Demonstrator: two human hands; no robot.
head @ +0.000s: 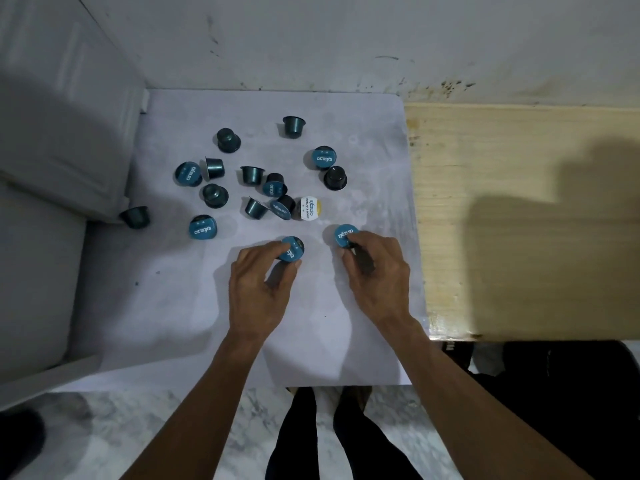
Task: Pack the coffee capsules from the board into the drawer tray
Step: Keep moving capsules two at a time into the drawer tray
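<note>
Legs and floor: the person's dark-clad legs (311, 434) stand on a marbled floor (145, 431) at 6 o'clock, nearest the camera.
Left hand: the left hand (258, 285) lies on the board; its fingers (273, 249) and thumb are curled round a blue-lidded capsule (291, 249), pinching it at the rim, lid up and tilted toward the camera.
Right hand: the right hand (377, 271), just to 3 o'clock of the left, pinches a second blue-lidded capsule (345, 235) with its fingertips. A dark object (363, 261) sits under the palm; what it is cannot be told.
Board: a pale board (311, 341) carries all the capsules.
Loose capsules: about fifteen more capsules (214, 195) lie scattered toward 11 and 12 o'clock of the hands, some lid up, some inverted, some on their sides. One has a white-and-gold lid (310, 208). One stray capsule (135, 217) lies at the board's 9 o'clock edge.
Drawer tray: not identifiable. A grey-white unit (62, 140) stands at 10 o'clock; whether it holds the tray cannot be told.
Bench: a wooden bench (519, 202) at 3 o'clock.
Judgement, progress: early; most capsules are unpacked.
Judgement, method: grip each capsule by its rigid rim rather than the foil lid, lift both clear before swinging away, and avoid knocking the nearby cluster. Sideways capsules may roll.
</note>
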